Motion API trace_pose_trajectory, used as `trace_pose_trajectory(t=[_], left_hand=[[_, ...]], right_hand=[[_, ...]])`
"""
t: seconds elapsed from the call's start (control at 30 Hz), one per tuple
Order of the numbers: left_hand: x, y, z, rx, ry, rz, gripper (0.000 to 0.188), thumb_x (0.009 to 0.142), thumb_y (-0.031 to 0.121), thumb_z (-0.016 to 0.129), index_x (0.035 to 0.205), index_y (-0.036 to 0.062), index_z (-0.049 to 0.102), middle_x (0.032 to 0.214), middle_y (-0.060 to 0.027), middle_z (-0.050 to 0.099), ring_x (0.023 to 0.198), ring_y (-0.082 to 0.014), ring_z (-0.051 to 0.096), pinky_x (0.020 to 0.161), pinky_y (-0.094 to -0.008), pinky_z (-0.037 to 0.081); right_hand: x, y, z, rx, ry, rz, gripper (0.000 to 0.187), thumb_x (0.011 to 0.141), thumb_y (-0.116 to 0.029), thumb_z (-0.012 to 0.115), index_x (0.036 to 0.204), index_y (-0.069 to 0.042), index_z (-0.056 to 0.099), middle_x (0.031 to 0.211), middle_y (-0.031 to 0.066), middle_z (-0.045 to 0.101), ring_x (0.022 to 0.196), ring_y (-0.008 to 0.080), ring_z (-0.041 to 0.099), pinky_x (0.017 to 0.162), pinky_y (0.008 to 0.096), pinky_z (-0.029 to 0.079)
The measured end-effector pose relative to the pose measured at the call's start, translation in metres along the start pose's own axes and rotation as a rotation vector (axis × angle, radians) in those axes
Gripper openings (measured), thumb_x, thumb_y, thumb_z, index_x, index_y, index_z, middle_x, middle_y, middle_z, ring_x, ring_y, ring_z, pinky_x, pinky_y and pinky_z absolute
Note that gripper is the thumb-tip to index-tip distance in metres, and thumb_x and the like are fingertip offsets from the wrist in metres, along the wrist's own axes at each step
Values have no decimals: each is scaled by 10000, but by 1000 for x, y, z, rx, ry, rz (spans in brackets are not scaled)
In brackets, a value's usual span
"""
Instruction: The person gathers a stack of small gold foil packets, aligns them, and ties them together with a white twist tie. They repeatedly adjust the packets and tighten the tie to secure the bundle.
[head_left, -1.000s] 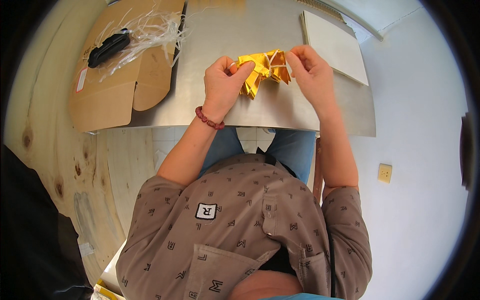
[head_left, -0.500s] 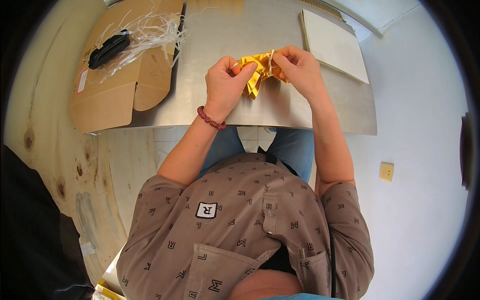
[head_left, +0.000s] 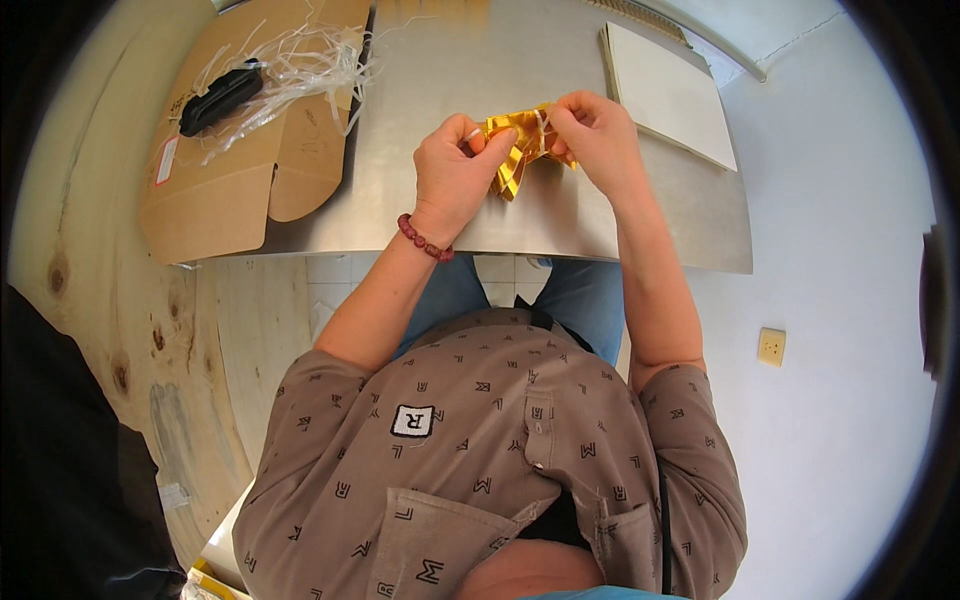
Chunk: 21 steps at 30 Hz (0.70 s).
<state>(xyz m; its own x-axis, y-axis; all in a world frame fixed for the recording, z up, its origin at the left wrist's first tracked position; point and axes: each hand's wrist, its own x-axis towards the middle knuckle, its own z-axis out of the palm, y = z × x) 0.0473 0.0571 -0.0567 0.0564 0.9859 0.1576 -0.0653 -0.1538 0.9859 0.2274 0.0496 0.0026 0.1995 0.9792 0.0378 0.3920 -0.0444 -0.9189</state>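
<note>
Between my hands, above the metal table, is a shiny gold piece of folded foil paper [head_left: 512,172], creased into points and bunched at its middle. A thin white tie [head_left: 541,128] crosses that middle. My left hand [head_left: 459,165] is closed, pinching the foil's left part between thumb and fingers. My right hand [head_left: 598,142] is closed at the right side, its thumb and fingertips at the tie and the foil's edge. The right fingers partly cover the gold piece, so I cannot tell how the tie is fastened.
On the left of the metal table [head_left: 450,60] lies a brown cardboard folder [head_left: 225,195]. A tangle of white plastic strips [head_left: 310,75] and a black stapler-like object [head_left: 218,98] rest on it. A stack of white sheets [head_left: 668,95] lies at the right, near the white wall [head_left: 840,250].
My hands have barely moved. The gold foil has turned a little and shows a broader face beside the tie. My right fingers have shifted slightly at the tie.
</note>
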Motion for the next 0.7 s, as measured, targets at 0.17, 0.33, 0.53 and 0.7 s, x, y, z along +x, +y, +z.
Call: trace_pose_trajectory(t=[0.17,0.33,0.53,0.7], left_hand=[[2,0,0,19,14,-9,387,841,185,810,682,54,481,627,36,517,602,-37,458,537,-242,431],[-1,3,0,40,18,0,380,842,187,810,690,53,489,626,32,523,595,-41,462,531,-245,432],[-7,10,6,87,80,94,317,849,176,808,744,41,542,620,15,543,585,-50,488,535,-255,450],[-11,15,-1,254,171,275,175,863,151,796,923,29,686,642,4,560,573,-78,517,557,-265,477]], right_hand=[[-10,7,5,223,5,-114,163,1006,-174,616,979,-16,646,687,23,635,548,67,559,521,218,442],[-14,7,1,368,-107,-92,148,1050,-164,555,1000,-31,594,718,18,615,575,70,531,517,235,416],[-16,6,24,415,-29,-310,105,1036,-111,551,955,-45,551,742,68,642,615,112,595,557,250,465],[-32,10,48,51,47,-612,88,1002,-76,579,961,-28,518,771,102,594,673,157,608,615,307,494]])
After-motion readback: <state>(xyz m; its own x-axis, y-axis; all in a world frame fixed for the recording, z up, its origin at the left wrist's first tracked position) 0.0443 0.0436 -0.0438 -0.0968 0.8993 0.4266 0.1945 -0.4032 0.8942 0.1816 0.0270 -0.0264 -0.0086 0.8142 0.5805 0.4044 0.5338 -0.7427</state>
